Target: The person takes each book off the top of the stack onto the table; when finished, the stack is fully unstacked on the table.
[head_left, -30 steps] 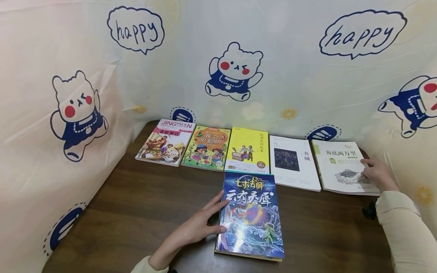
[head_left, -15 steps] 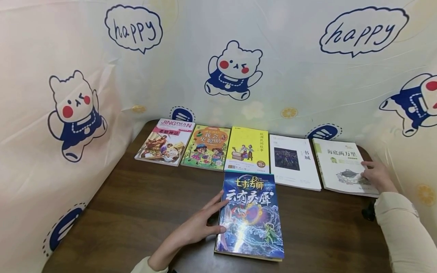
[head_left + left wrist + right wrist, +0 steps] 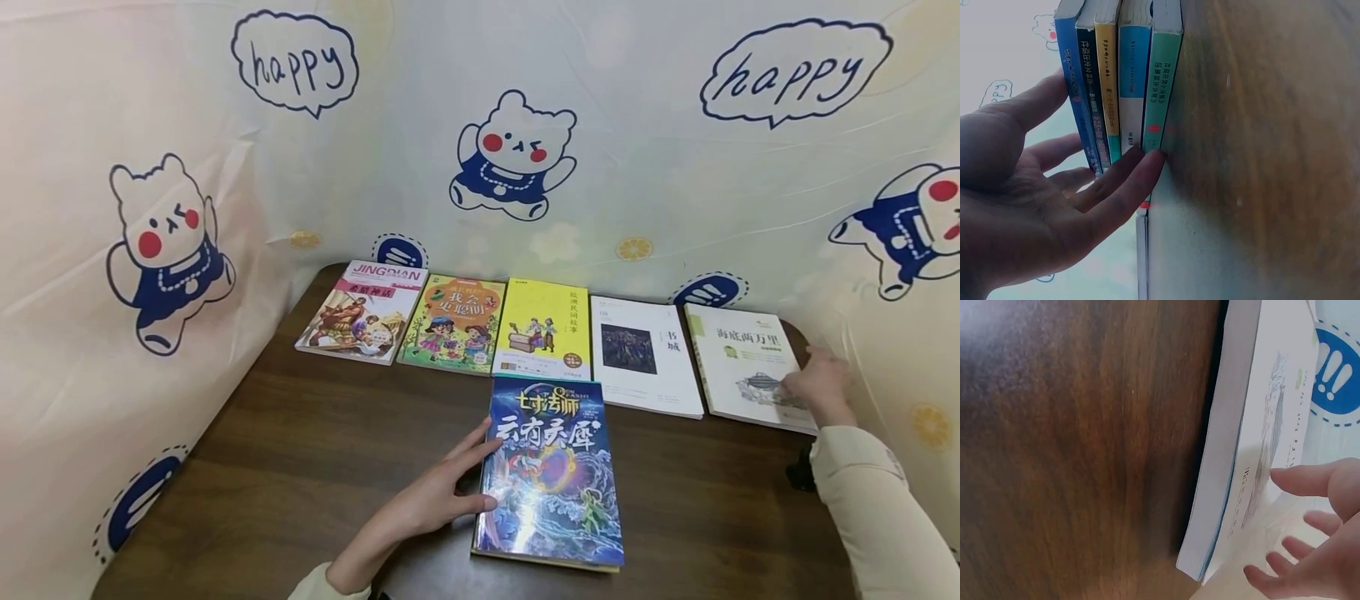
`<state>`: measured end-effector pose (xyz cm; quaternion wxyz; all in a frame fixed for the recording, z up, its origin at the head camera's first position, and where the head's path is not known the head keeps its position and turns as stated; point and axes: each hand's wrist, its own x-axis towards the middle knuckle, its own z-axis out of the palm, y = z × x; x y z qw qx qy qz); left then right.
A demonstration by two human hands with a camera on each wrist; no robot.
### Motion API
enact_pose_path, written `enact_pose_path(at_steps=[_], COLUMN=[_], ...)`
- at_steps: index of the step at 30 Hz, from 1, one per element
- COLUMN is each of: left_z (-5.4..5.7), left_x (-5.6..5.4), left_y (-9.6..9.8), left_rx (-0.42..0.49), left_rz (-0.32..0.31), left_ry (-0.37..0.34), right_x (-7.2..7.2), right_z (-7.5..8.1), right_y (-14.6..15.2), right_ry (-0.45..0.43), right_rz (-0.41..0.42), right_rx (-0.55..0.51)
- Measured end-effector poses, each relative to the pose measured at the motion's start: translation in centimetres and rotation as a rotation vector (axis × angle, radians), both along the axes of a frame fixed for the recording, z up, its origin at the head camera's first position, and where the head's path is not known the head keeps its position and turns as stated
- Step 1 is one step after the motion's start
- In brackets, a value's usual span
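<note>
In front of me a stack of several books lies flat, topped by a blue fantasy-cover book. My left hand rests along its left side, thumb at the top cover's edge. The left wrist view shows its fingertips touching the lower spines, including a green book. At the far right my right hand is at the right edge of a white book with a ship drawing. In the right wrist view its thumb is at the cover, the other fingers spread beyond the edge; contact is hard to tell.
Along the back of the wooden table lie a pink-and-white book, a green-and-orange children's book, a yellow book and a white book with a dark square. A printed curtain encloses the table.
My right hand has moved slightly left, and its fingers no longer lie extended over the white book's cover. That book's right side appears shifted slightly left. The left hand and stack have stayed put.
</note>
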<state>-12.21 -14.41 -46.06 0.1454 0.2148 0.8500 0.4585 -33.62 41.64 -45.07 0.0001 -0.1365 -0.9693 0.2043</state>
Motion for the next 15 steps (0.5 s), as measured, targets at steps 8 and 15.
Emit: enact_pose_path(at_steps=[8, 15], left_z=[0.1, 0.3], left_x=[-0.1, -0.3], left_y=[0.0, 0.1], left_rx=[0.0, 0.0], left_rz=[-0.003, -0.005], left_ry=[0.002, -0.004], right_x=[0.9, 2.7], right_z=[1.5, 3.6], right_y=[-0.9, -3.0], right_ry=[0.269, 0.436], right_rz=[-0.189, -0.294], right_rx=[-0.211, -0.362])
